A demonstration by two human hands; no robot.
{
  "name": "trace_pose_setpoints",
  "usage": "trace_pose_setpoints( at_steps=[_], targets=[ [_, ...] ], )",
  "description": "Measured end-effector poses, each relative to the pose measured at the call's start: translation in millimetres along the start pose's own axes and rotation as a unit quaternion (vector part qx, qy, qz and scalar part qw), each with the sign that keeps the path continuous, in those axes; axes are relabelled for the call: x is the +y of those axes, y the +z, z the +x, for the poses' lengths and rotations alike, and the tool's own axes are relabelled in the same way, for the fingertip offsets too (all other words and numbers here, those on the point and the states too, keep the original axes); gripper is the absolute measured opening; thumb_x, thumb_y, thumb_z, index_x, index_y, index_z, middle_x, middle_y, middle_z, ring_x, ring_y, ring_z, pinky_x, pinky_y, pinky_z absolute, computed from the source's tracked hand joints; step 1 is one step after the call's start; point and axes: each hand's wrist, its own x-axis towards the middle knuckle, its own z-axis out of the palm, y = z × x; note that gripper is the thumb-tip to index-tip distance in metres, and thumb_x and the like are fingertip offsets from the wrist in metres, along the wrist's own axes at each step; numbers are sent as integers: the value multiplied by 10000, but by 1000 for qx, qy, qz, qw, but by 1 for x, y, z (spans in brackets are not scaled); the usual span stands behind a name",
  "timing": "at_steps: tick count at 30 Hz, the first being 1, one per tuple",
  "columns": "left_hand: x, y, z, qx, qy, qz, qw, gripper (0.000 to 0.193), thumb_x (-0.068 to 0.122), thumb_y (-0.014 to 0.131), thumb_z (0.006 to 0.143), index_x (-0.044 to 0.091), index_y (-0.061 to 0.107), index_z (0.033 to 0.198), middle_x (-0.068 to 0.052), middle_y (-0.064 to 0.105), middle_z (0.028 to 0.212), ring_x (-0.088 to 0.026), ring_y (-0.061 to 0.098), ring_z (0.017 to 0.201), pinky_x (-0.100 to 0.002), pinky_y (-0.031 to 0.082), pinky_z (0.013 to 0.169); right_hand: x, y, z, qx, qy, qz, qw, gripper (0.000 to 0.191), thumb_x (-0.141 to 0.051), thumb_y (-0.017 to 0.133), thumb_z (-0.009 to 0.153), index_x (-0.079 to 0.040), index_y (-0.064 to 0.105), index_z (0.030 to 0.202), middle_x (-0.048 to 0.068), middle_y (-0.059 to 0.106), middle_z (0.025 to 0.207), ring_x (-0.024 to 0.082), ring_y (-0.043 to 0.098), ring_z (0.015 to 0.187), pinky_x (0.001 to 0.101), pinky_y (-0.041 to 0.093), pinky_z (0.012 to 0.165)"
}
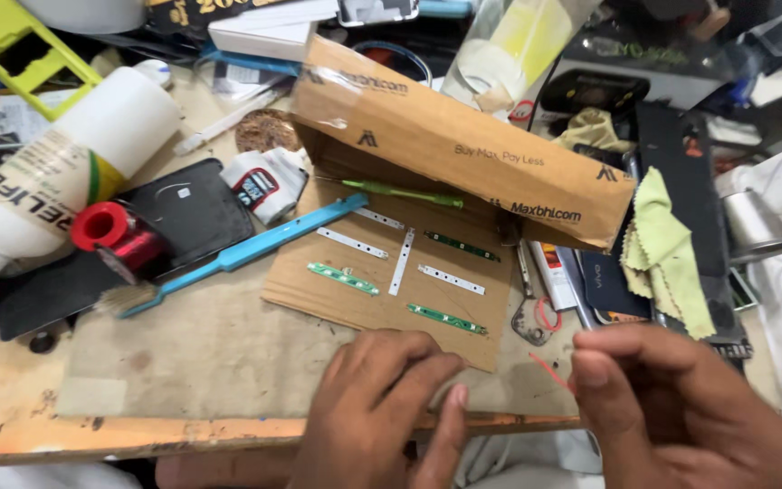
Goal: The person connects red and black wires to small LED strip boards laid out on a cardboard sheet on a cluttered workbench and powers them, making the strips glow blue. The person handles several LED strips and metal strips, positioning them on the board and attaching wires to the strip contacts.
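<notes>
Head view: thin red wire (552,373) beside right hand (681,412).

strips (400,263) on cardboard flap (319,299) | brush (237,254) left of flap | cloth (667,249) right | hands near edge

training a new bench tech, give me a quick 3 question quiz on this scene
1. True or false: the blue brush lies partly on the cardboard flap.
2. Which hand pinches a thin red wire? A left hand B right hand
3. What colour is the cloth right of the box?

Key: 1 true; 2 B; 3 yellow-green
</notes>
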Motion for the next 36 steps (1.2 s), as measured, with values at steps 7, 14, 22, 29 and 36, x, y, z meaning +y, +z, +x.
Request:
trace_pose_setpoints(
  at_steps=[7,14,22,29,36],
  targets=[
    [-16,-25,30,-6,-14,104,995,197,153,747,864,47,719,1028,-106,657,1035,-299,633,1003,-442,475,858,3,59,54,-175,-2,97,980,97,-37,724,960,22,740,1035,-16,658,788,4,560,661,164,475,579],
    [-25,-19,42,-37,31,172,984,313,199,721,867,-6,714,1103,-118,659,1094,-282,588,1053,-445,429,889,36,78,56,-111,14,53,992,86,-33,729,946,22,749,1009,-24,673,752,-1,539,638,172,422,551],
    [-21,-16,43,-80,-4,212,974,367,276,694,869,24,720,1135,-101,665,1086,-282,585,1023,-466,411,852,24,72,48,-105,58,57,991,101,-47,750,938,19,746,1014,-5,698,808,8,551,664,164,447,587],
    [-19,-11,47,-68,-24,219,973,314,266,707,887,58,732,1121,-73,661,1044,-271,586,1000,-468,401,827,24,65,42,-103,51,60,992,124,-50,747,932,20,740,1033,0,716,829,14,606,694,159,511,628],
    [-16,-9,51,-12,-3,84,996,165,119,770,838,106,745,1001,-53,691,974,-251,655,955,-427,450,838,28,60,41,-107,73,163,978,133,-50,743,950,33,728,1053,12,683,801,20,575,651,172,494,584]
  ],
)
